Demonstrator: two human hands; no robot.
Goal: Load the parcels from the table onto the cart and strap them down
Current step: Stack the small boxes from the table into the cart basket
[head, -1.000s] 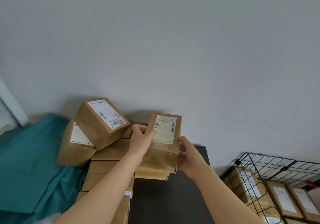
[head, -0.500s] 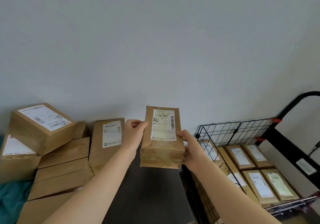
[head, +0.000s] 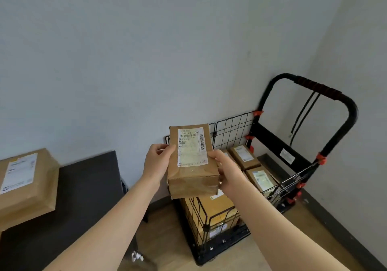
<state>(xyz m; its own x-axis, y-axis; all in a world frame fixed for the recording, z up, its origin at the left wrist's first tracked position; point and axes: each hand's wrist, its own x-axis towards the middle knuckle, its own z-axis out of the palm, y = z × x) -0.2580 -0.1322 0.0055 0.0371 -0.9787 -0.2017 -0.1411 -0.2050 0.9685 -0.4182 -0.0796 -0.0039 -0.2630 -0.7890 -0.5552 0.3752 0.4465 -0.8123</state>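
Pale grey walls meet in a corner and fill the upper half of the view. Just below centre, a person holds a paper-wrapped parcel (head: 191,162) in the air with both bare hands, its white shipping label facing up. The left hand (head: 157,162) grips the parcel's 9 o'clock edge, thumb on top beside the label, fingers curled behind. The right hand (head: 228,172) grips the 3 o'clock edge near the lower corner, thumb on top.

The parcel hangs over the near left corner of a black folding cart (head: 222,245), which stands on a wood floor (head: 167,239) at 4 o'clock of the view, tucked into the wall corner. Wire mesh panels (head: 232,130), fixed with red clips (head: 258,113), fence the cart's deck. Its looped handle (head: 314,86) rises at 2 o'clock, with two black cords (head: 301,113) hanging from it.

Inside the cart lie labelled parcels (head: 244,157), laid flat side by side, and a larger carton (head: 215,208) sits behind the front mesh.

At 8 o'clock is a dark table (head: 88,191). A brown labelled box (head: 27,187) rests on it at the frame's 9 o'clock edge.
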